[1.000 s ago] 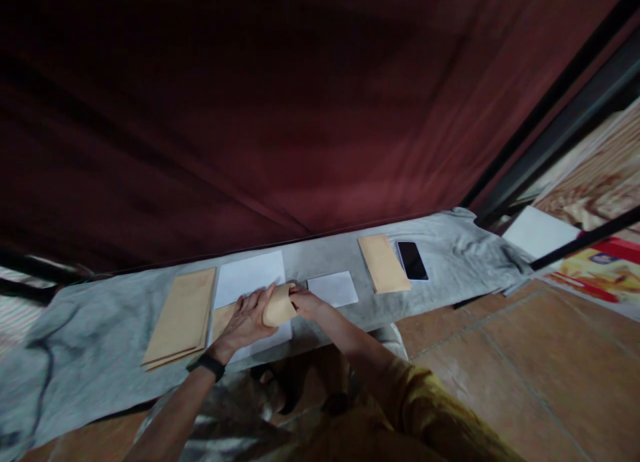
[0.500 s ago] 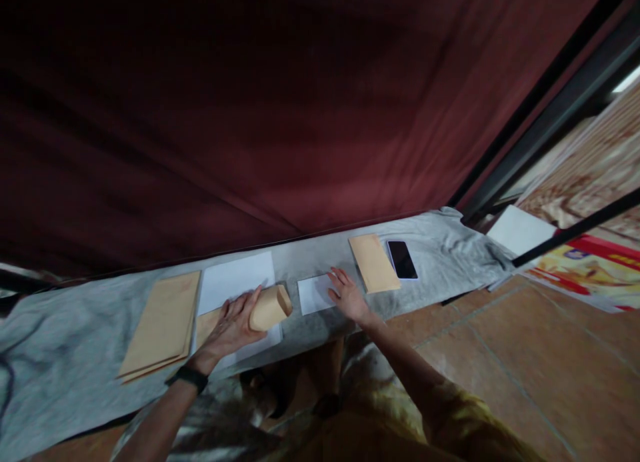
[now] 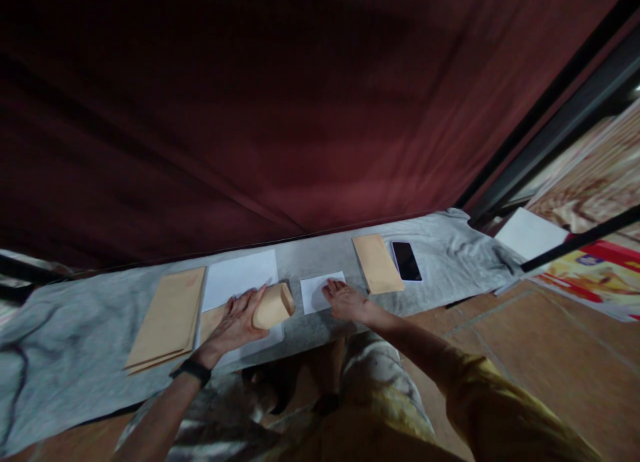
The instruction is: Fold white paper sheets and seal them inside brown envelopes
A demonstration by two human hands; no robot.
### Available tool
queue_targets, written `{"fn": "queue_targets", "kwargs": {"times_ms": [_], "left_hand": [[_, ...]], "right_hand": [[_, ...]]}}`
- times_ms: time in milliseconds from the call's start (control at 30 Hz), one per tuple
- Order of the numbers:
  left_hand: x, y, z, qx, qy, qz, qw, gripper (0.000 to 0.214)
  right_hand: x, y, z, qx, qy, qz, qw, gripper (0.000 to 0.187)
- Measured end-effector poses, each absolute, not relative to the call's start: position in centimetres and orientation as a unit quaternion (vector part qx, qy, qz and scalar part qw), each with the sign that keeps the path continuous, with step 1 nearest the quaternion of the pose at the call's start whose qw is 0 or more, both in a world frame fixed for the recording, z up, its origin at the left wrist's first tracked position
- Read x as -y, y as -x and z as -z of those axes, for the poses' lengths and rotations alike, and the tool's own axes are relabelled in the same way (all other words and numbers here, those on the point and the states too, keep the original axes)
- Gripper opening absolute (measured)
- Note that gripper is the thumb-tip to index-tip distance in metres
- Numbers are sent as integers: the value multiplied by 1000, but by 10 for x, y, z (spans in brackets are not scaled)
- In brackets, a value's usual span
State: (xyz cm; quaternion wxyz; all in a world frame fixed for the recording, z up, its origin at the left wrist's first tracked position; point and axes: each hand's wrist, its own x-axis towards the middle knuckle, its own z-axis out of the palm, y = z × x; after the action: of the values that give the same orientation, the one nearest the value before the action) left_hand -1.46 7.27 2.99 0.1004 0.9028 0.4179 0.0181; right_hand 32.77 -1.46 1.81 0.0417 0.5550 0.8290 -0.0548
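My left hand [image 3: 240, 323] is closed around a brown paper envelope [image 3: 273, 307], whose open mouth bulges toward the right. The envelope lies over white sheets [image 3: 240, 272] on the grey cloth. My right hand [image 3: 347, 301] rests at the right part of a small white paper [image 3: 313, 295], its fingers drawn together and curled on it; the fingertips are partly hidden. Right of that hand lies another brown envelope [image 3: 377, 263], flat on the cloth.
Several stacked brown envelopes [image 3: 167, 315] lie at the left. A phone [image 3: 407, 261] sits beside the right envelope. Grey cloth [image 3: 450, 255] covers the narrow bench, with a dark red curtain [image 3: 320, 149] behind. A black metal bar [image 3: 580, 239] and a white box-like object [image 3: 533, 234] are at the right.
My right hand's fingers, spread before, have curled together on the small white paper. My left hand keeps its hold on the envelope. The view has shifted slightly.
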Motion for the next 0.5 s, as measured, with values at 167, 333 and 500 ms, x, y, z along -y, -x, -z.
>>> {"fn": "queue_targets", "kwargs": {"times_ms": [167, 333, 500], "left_hand": [[-71, 13, -34, -423, -899, -9, 110, 112], [-71, 11, -35, -425, -898, -2, 112, 113], [-70, 11, -35, -422, -901, -13, 103, 114]], "right_hand": [[16, -327, -15, -835, -545, 44, 55, 55], [20, -325, -13, -835, -547, 21, 55, 50], [20, -319, -20, -809, -585, 54, 33, 44]]}}
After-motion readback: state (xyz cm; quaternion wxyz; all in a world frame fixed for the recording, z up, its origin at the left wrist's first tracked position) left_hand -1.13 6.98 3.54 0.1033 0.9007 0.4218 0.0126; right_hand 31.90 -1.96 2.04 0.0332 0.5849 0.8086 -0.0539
